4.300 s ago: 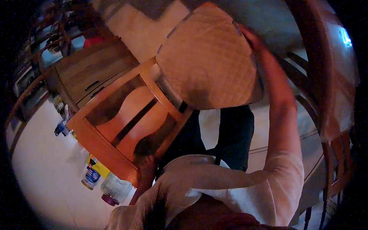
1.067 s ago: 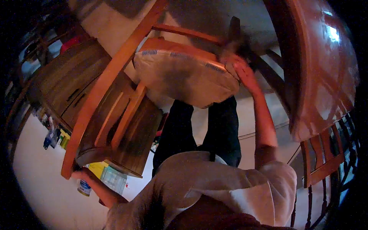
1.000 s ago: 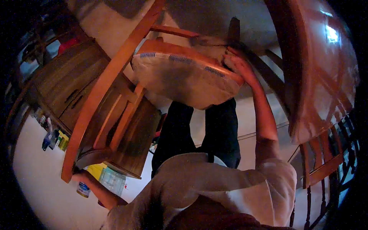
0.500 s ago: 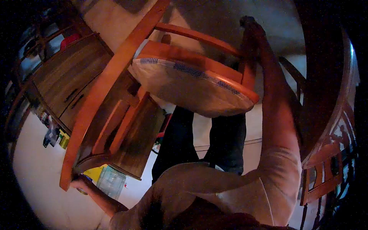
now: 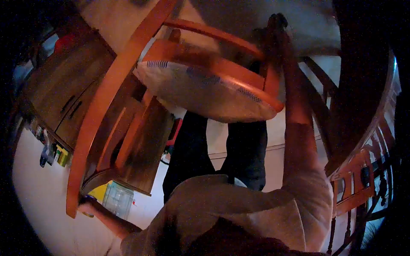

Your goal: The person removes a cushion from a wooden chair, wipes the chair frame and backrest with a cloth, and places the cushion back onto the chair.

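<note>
A wooden chair [image 5: 117, 72] with a pale cushioned seat [image 5: 200, 91] is tilted in front of my torso and legs. At lower left, my left hand [image 5: 87, 208] is closed round the top end of its backrest; the backrest hides part of the fingers. My right arm stretches away along the chair's other side. Far up, in shadow, my right hand [image 5: 277, 23] is closed at a chair leg, though its fingers are dark. The seat's underside frame and a cross rail [image 5: 213, 34] face away from me.
A brown wooden cabinet [image 5: 64, 94] stands at left, with small items and a yellow box [image 5: 62, 157] by it. A clear plastic box [image 5: 118, 199] is near my left hand. At right are a dark table edge [image 5: 363, 128] and another wooden chair [image 5: 353, 187].
The chair has shifted slightly left in view, its backrest's lower end a little lower. Both hands stay on it. The surroundings have shifted a little as well.
</note>
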A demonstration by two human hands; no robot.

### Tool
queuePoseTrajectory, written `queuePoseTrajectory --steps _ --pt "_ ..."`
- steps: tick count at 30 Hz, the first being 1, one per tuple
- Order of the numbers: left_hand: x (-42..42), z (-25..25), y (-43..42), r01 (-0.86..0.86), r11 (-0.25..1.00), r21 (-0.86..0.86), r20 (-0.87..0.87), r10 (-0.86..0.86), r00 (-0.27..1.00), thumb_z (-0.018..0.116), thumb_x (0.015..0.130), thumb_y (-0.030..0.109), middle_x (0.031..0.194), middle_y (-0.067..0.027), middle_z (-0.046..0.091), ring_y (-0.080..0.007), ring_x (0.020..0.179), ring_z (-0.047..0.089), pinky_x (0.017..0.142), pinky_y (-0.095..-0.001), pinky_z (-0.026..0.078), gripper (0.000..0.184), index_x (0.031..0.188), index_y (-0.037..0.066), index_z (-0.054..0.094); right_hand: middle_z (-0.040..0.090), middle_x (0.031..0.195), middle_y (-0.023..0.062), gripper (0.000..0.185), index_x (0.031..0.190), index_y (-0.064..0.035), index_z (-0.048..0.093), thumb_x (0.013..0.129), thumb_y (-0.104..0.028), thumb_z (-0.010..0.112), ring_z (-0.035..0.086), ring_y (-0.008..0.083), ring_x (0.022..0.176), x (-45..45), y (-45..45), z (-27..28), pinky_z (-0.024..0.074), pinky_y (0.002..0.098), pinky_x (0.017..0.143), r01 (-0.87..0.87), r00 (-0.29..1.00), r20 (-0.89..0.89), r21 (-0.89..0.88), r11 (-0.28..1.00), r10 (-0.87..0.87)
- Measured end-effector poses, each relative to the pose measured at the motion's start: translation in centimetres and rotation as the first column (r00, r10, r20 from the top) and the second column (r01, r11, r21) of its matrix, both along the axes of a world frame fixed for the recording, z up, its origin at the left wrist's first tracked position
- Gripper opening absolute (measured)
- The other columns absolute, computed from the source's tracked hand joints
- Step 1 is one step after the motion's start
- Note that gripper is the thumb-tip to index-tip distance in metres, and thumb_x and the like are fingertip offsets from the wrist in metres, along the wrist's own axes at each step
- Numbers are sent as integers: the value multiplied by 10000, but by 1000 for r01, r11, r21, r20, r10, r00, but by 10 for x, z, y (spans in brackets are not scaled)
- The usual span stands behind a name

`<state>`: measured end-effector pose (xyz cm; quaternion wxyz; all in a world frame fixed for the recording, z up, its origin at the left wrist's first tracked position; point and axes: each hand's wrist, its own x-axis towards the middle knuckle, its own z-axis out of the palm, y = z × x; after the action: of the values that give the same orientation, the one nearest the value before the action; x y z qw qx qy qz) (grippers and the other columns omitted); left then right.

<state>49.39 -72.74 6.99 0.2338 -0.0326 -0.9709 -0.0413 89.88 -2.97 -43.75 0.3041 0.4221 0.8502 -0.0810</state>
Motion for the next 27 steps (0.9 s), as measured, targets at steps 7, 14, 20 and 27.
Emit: queuePoseTrajectory --steps 7,14,20,27 --pt "-5 -9 -5 -141 903 -407 -56 129 990 527 806 224 914 -55 619 -207 824 581 721 -342 460 194 874 69 622 549 1018 217 407 1101 59 509 761 -164 497 512 322 1026 -43 -12 126 394 394 903 -244 970 21 22 970 243" --pt "7 1 -9 -285 637 -717 -187 219 958 511 815 211 938 -55 613 -206 846 573 740 -335 451 194 892 67 617 533 1060 229 455 1139 61 474 779 -216 502 493 325 1055 -48 26 -35 389 383 909 -131 991 -30 -145 981 128" --pt "10 0 -6 -383 328 -864 -294 291 911 498 823 200 959 -55 607 -204 865 566 757 -329 443 195 907 66 612 519 1096 238 501 1171 63 445 794 -260 506 476 327 1080 -30 20 -40 385 375 913 -114 993 -54 -175 978 106" --pt "30 -18 -2 -435 54 -899 -387 369 845 482 832 187 983 -55 601 -203 887 558 775 -322 435 198 926 64 606 514 1166 190 490 1194 2 469 863 -358 438 481 261 1090 30 -20 34 350 341 951 319 704 -310 -666 674 -639"
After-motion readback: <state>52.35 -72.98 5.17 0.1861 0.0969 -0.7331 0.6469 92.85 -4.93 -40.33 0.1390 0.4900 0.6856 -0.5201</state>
